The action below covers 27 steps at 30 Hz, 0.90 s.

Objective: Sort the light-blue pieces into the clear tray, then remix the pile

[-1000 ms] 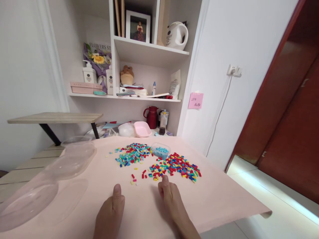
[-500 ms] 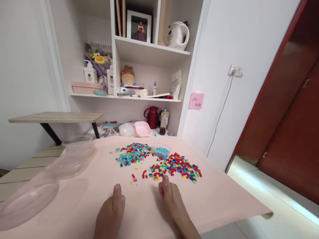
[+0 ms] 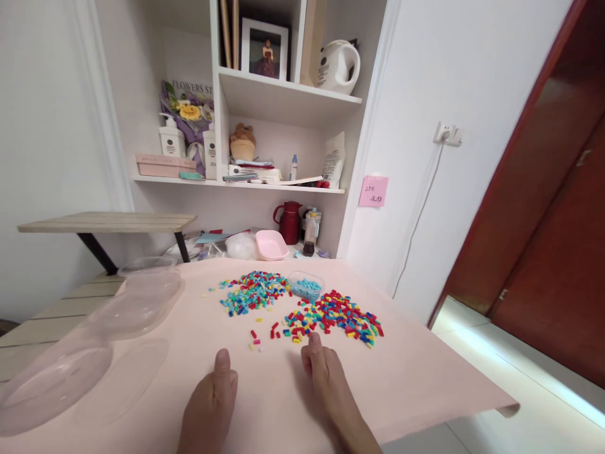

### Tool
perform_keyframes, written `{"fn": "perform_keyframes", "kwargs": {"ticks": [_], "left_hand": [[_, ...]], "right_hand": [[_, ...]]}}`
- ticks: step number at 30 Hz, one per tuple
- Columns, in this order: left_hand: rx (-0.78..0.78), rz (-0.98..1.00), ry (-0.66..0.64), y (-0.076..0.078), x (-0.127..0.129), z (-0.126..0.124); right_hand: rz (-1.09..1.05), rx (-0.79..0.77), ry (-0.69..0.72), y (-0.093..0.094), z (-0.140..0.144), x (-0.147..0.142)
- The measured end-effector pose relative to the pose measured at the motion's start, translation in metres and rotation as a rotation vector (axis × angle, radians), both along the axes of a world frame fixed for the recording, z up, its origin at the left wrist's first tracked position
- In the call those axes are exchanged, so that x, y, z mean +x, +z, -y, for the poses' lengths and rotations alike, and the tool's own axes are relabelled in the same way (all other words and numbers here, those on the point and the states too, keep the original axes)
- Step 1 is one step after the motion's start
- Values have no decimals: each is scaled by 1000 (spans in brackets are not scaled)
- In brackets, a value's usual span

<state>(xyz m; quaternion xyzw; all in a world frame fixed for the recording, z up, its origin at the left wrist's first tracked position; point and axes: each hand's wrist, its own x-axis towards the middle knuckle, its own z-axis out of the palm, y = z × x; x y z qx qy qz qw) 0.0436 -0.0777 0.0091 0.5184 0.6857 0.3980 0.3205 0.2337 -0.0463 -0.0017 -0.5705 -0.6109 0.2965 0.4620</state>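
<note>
Bricks (image 3: 339, 310), long axes turned every way, are spread on the table (image 3: 406, 378) just beyond the right hand (image 3: 326, 372), farther from the left hand (image 3: 212, 394); both are curled closed, thumbs up, nothing seen held.

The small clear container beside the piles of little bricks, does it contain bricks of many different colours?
No, the bricks visible inside the clear container are all in shades of blue.
</note>
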Motion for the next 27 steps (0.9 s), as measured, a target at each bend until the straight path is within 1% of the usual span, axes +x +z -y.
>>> {"fn": "perform_keyframes", "kwargs": {"ticks": [5, 12, 19, 27], "left_hand": [[-30, 14, -3, -6, -2, -4], [-8, 30, 1, -2, -1, 0], [-16, 11, 15, -13, -4, -8], [-12, 21, -4, -10, -4, -5]], "right_hand": [[5, -21, -1, 2, 0, 0], [3, -20, 5, 2, 0, 0], [0, -20, 12, 2, 0, 0], [0, -35, 17, 2, 1, 0]]}}
